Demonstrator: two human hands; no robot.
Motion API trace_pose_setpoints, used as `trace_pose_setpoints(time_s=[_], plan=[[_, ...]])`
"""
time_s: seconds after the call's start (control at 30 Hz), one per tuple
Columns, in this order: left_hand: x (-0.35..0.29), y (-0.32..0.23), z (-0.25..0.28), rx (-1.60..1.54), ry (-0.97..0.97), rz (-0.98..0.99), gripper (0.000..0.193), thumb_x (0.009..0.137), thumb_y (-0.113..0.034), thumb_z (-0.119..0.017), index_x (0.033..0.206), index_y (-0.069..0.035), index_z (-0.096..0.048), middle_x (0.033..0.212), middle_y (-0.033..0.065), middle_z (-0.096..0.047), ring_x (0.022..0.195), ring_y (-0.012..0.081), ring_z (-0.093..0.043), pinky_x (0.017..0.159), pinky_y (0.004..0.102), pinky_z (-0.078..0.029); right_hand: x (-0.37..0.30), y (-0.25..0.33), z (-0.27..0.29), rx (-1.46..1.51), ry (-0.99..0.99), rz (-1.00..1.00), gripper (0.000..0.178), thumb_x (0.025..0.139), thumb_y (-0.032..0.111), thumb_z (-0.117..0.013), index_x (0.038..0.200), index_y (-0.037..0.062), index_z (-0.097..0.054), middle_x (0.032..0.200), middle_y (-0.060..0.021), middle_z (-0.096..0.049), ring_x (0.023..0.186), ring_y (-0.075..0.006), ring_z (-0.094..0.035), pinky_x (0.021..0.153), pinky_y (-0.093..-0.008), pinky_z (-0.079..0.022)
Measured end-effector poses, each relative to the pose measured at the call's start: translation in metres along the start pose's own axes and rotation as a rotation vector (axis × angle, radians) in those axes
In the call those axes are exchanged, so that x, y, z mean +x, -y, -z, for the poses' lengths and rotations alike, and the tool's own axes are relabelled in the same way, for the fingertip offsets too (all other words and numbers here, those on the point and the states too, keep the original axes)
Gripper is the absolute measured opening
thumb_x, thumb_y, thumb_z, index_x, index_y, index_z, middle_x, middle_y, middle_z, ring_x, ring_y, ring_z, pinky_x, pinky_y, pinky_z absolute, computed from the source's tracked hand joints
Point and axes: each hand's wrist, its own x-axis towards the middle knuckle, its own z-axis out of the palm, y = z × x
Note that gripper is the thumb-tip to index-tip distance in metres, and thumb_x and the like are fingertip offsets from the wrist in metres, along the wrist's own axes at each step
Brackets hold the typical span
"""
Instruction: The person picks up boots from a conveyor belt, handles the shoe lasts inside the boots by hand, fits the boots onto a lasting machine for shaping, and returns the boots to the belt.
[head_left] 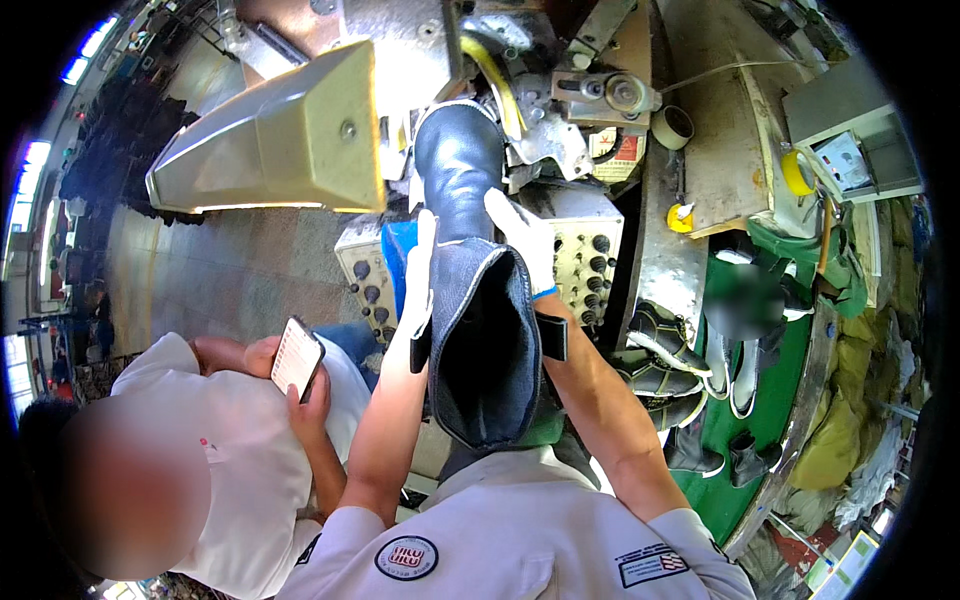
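Observation:
A tall black leather boot lies with its toe pointing away, up against the metal parts of a machine. Its wide shaft opening faces me, and the dark inside shows. My left hand, in a white glove, presses along the left side of the boot. On the other side my right hand, in a white glove with a blue cuff edge, grips the boot near the ankle. Black pull tabs stick out on both sides of the shaft. The boot's sole is mostly hidden.
A beige machine cover juts out at the left. Control boxes with black knobs flank the boot. A seated person holds a phone at my left. Shoes lie on a green surface at right, near yellow tape.

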Motion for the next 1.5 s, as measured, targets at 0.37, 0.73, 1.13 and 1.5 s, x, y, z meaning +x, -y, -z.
trace_pose_setpoints(time_s=[0.37, 0.73, 1.13, 1.5], plan=[[-0.003, -0.033, 0.012, 0.606, -0.355, -0.133, 0.049, 0.101, -0.040, -0.063, 0.134, -0.004, -0.062, 0.080, 0.0113, -0.071, 0.072, 0.0246, -0.068, 0.072, 0.0383, -0.054, 0.026, -0.014, 0.031, -0.038, 0.062, -0.051, 0.039, 0.095, 0.026, -0.078, 0.117, -0.0054, -0.074, 0.108, -0.0092, -0.074, 0.092, -0.0140, -0.067, 0.083, -0.0273, -0.053], [0.015, 0.017, 0.039, 0.230, -0.030, 0.019, 0.044, 0.108, -0.033, -0.054, 0.128, 0.006, -0.065, 0.115, 0.0134, -0.075, 0.101, 0.0209, -0.069, 0.090, 0.0328, -0.051, 0.023, -0.029, 0.015, -0.154, -0.009, 0.125, 0.047, 0.095, 0.027, -0.076, 0.124, -0.0086, -0.070, 0.117, -0.0122, -0.074, 0.104, -0.0176, -0.066, 0.096, -0.0284, -0.049], [-0.005, -0.013, 0.003, -0.235, 0.070, 0.154, 0.029, 0.108, -0.019, -0.051, 0.132, -0.004, -0.057, 0.112, 0.0123, -0.070, 0.096, 0.0186, -0.070, 0.082, 0.0311, -0.058, 0.007, -0.021, 0.006, -0.076, 0.032, 0.090, 0.037, 0.098, 0.030, -0.074, 0.114, -0.0032, -0.074, 0.108, -0.0066, -0.073, 0.092, -0.0143, -0.066, 0.084, -0.0291, -0.053], [-0.001, -0.008, 0.000, -0.011, -0.026, 0.137, 0.029, 0.106, -0.019, -0.057, 0.131, -0.005, -0.054, 0.110, 0.0126, -0.068, 0.094, 0.0182, -0.071, 0.077, 0.0301, -0.059, -0.005, -0.003, -0.005, 0.092, 0.002, -0.057, 0.033, 0.100, 0.026, -0.071, 0.113, -0.0040, -0.075, 0.108, -0.0085, -0.074, 0.091, -0.0149, -0.068, 0.082, -0.0299, -0.055]])
